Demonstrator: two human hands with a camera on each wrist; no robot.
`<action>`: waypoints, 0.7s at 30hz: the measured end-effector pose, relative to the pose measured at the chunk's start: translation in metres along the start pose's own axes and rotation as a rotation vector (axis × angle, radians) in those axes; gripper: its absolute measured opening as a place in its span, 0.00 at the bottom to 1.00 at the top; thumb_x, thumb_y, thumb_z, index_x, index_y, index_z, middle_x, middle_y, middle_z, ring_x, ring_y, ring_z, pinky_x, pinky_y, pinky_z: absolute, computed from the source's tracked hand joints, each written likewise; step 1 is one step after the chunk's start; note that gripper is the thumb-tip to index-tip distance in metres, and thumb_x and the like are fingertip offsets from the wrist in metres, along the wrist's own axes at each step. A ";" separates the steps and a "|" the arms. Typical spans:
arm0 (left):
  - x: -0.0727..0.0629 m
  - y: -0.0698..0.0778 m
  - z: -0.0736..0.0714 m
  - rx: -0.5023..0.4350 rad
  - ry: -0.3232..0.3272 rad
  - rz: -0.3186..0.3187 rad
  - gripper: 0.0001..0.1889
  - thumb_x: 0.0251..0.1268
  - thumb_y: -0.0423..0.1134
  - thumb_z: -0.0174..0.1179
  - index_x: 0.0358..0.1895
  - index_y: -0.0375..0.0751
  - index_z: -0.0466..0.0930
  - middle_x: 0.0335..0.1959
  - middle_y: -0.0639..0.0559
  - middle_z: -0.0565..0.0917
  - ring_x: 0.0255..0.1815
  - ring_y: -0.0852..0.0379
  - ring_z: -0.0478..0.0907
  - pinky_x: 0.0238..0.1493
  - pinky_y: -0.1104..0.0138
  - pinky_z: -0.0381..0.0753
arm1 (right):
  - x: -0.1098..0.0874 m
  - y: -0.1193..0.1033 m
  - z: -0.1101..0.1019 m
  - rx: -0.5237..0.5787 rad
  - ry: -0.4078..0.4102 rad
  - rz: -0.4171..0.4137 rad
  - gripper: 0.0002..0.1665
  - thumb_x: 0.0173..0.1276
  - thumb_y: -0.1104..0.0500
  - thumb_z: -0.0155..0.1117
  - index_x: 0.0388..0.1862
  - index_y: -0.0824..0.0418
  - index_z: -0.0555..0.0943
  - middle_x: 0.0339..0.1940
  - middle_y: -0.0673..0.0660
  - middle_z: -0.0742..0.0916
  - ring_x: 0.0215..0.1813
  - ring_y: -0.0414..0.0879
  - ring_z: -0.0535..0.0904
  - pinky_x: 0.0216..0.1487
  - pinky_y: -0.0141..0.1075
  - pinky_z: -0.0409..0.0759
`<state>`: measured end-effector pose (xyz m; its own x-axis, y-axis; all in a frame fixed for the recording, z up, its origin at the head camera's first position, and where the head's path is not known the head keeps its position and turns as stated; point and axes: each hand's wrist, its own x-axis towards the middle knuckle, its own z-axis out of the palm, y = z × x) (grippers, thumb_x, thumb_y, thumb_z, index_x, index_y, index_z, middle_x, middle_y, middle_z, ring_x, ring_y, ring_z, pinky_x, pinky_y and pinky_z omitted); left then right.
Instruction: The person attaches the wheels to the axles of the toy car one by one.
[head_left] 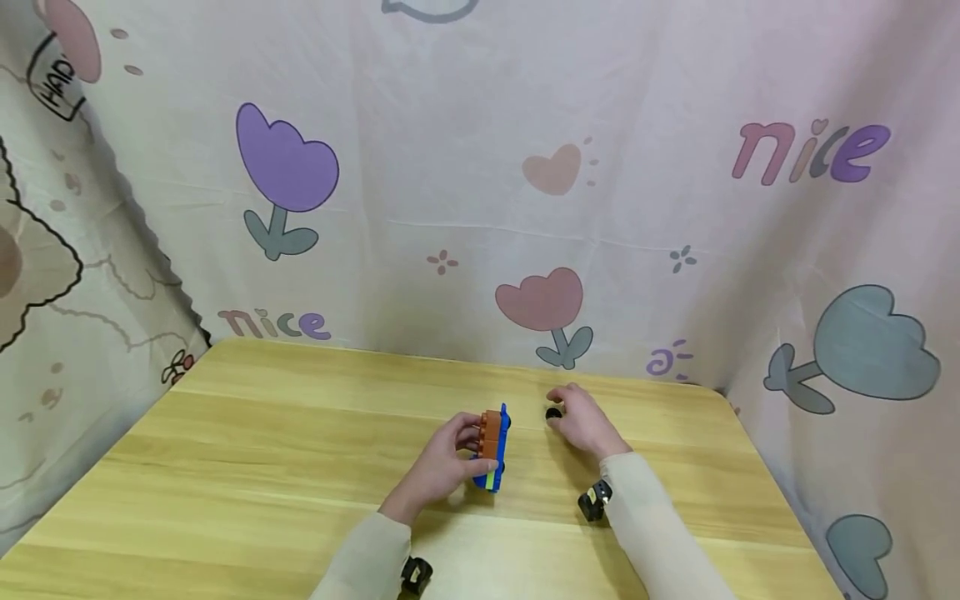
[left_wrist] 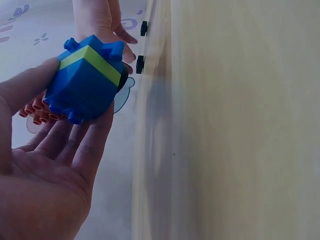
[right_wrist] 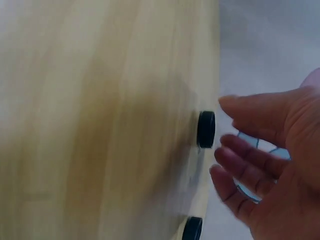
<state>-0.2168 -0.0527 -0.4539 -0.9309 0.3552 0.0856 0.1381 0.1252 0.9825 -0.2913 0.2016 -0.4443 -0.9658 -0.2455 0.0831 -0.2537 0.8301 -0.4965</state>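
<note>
My left hand [head_left: 441, 467] grips a toy block car [head_left: 491, 442], blue underneath with studded orange bricks on one side. In the left wrist view the car's blue end [left_wrist: 82, 85] faces the camera, crossed by a lime green stripe; my thumb presses one side and the fingers lie behind and under it. My right hand [head_left: 588, 423] hovers over the far part of the table, fingers bent loosely around a small black wheel [right_wrist: 206, 129]. The fingertips are close to that wheel with a gap showing. A second black wheel [right_wrist: 192, 229] lies a little apart from it.
The wooden table [head_left: 262, 467] has a pale grain and rounded far corners. Behind it hangs a light curtain [head_left: 435, 167] printed with flowers, hearts and lettering, and it continues along both sides. Each wrist carries a small black camera, such as the right wrist camera [head_left: 595, 501].
</note>
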 end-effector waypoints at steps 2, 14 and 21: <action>0.000 0.000 0.000 0.001 -0.001 0.005 0.31 0.59 0.34 0.70 0.64 0.34 0.67 0.51 0.46 0.81 0.50 0.47 0.77 0.52 0.55 0.79 | 0.001 0.000 0.001 -0.018 -0.001 0.009 0.20 0.62 0.68 0.68 0.54 0.69 0.79 0.48 0.62 0.79 0.51 0.57 0.76 0.56 0.49 0.75; 0.000 0.001 0.000 0.022 -0.006 -0.001 0.31 0.60 0.34 0.70 0.64 0.33 0.66 0.51 0.46 0.81 0.49 0.48 0.77 0.52 0.55 0.78 | 0.000 0.004 0.005 -0.050 -0.001 0.006 0.13 0.59 0.71 0.65 0.45 0.66 0.82 0.39 0.59 0.78 0.45 0.55 0.77 0.52 0.50 0.75; 0.000 0.003 0.002 0.022 -0.011 0.006 0.31 0.60 0.34 0.70 0.64 0.32 0.66 0.51 0.46 0.81 0.48 0.49 0.77 0.51 0.56 0.79 | -0.005 0.002 0.003 -0.012 0.015 0.012 0.15 0.59 0.70 0.66 0.47 0.67 0.81 0.39 0.58 0.78 0.43 0.52 0.77 0.50 0.47 0.77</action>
<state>-0.2160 -0.0508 -0.4513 -0.9263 0.3659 0.0899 0.1515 0.1433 0.9780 -0.2866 0.2030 -0.4479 -0.9695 -0.2280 0.0904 -0.2427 0.8389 -0.4872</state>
